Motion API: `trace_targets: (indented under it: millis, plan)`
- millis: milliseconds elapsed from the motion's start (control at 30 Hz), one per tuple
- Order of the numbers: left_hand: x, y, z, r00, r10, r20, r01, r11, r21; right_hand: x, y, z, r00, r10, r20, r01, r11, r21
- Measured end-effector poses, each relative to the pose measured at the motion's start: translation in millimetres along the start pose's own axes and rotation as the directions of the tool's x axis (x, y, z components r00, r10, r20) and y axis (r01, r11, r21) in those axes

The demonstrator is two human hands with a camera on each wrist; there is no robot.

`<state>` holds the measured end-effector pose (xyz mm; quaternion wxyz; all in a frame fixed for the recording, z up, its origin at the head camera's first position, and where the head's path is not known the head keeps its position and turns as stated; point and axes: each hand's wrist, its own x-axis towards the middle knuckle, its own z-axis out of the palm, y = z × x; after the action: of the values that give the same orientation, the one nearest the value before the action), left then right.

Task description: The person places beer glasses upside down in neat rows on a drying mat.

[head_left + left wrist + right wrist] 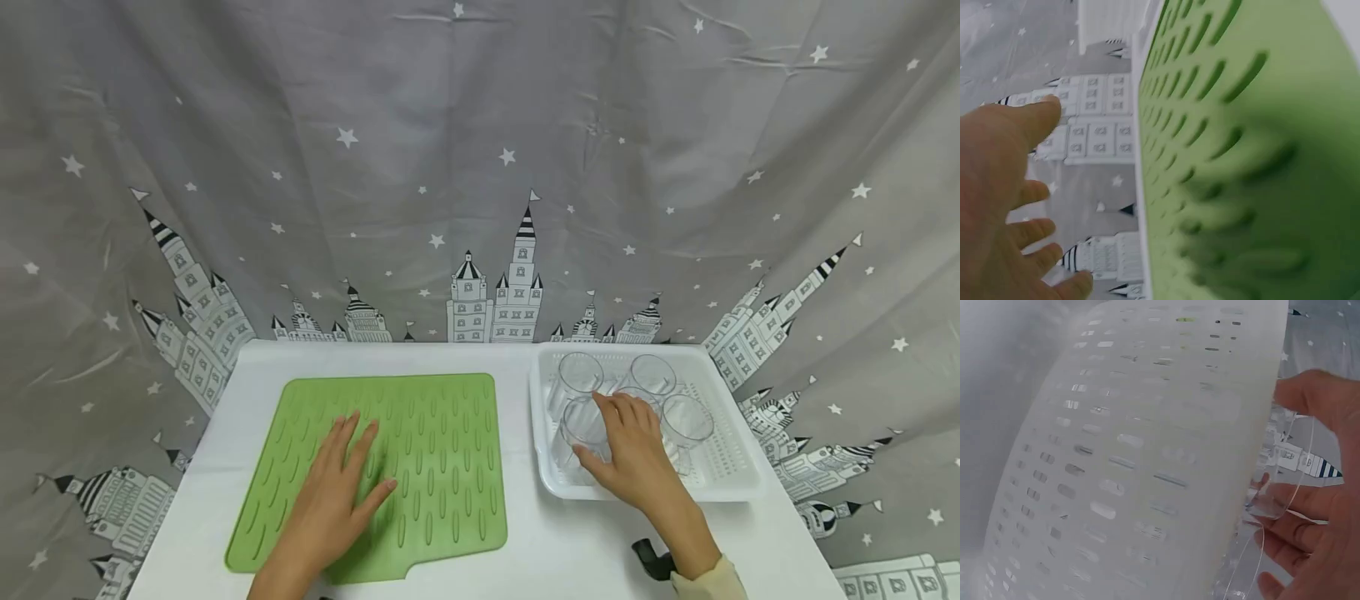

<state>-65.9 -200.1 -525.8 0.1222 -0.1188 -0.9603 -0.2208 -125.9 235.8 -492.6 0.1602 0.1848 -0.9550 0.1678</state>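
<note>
My right hand (633, 450) reaches over the white basket (738, 492), thumb and fingers curved round the front left clear glass (573, 429). In the right wrist view, the thumb and fingers (1297, 497) lie on opposite sides of a glass rim (1302, 465); how firmly they press is hard to tell. Several more clear glasses stand in the basket, among them one at the back left (580, 373) and one at the right (687, 419). My left hand (330, 500), fingers spread and holding nothing, hovers over a green ridged mat (450, 467) and casts a shadow on it.
The mat and the basket sit side by side on a white table (540, 542). Slots pierce the basket wall (1104, 487). Behind the table hangs a grey curtain (375, 208) printed with castles and stars. A black device (652, 560) is at my right wrist.
</note>
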Motion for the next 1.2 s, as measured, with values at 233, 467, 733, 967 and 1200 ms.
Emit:
trace_targets:
  millis: [233, 467, 733, 967, 1200]
  plan:
    - [-11.7, 18.0, 28.2, 1.000, -0.002, 0.031, 0.008, 0.983, -0.182, 0.2, 0.8, -1.6, 0.998, -0.039, -0.052, 0.037, 0.999, -0.037]
    - [-11.1, 39.4, 42.9, 0.999, 0.024, 0.022, -0.016, 0.950, -0.311, 5.9, -12.2, -22.7, 0.987, -0.086, -0.139, 0.082, 0.996, -0.032]
    - [-6.1, 62.7, 51.6, 0.997, 0.072, 0.014, -0.062, 0.926, -0.373, 16.8, -46.2, -54.9, 0.982, -0.085, -0.168, 0.090, 0.996, 0.022]
    - [-0.2, 77.3, 55.4, 0.995, 0.103, -0.011, -0.098, 0.909, -0.404, 23.5, -81.4, -65.7, 0.972, -0.132, -0.192, 0.156, 0.981, 0.118]
    - [4.4, 90.1, 62.1, 0.992, 0.124, -0.022, -0.120, 0.885, -0.450, 19.9, -109.5, -44.2, 0.967, -0.202, -0.156, 0.231, 0.952, 0.200]
